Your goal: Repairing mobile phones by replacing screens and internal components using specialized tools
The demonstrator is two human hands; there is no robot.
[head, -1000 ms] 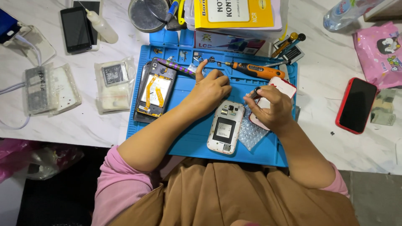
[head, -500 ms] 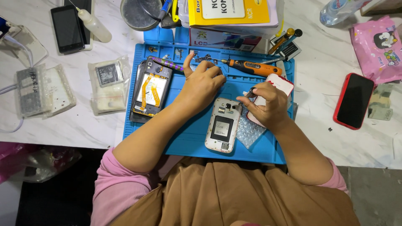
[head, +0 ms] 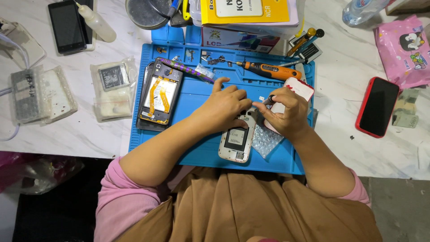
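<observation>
A white phone (head: 234, 140) with its back cover off lies on the blue repair mat (head: 197, 139), partly on a piece of bubble wrap (head: 265, 142). My left hand (head: 224, 106) rests over the phone's top end, fingers curled down on it. My right hand (head: 284, 114) sits just to the right and pinches a small dark tool (head: 271, 99) by its tip. The fingertips of both hands meet above the phone. A white and red phone cover (head: 299, 87) lies under and behind my right hand.
On the mat are an opened dark phone with orange ribbon cables (head: 158, 95), a purple tool (head: 184, 69), an orange screwdriver (head: 271, 70) and small loose parts. Bagged parts (head: 112, 87), a black phone (head: 66, 26), a red-edged phone (head: 377, 106), a bottle (head: 96, 20) and boxes surround it.
My left hand has pulled back from the small parts at the mat's far edge down onto the white phone's top. My right hand has shifted left to meet it.
</observation>
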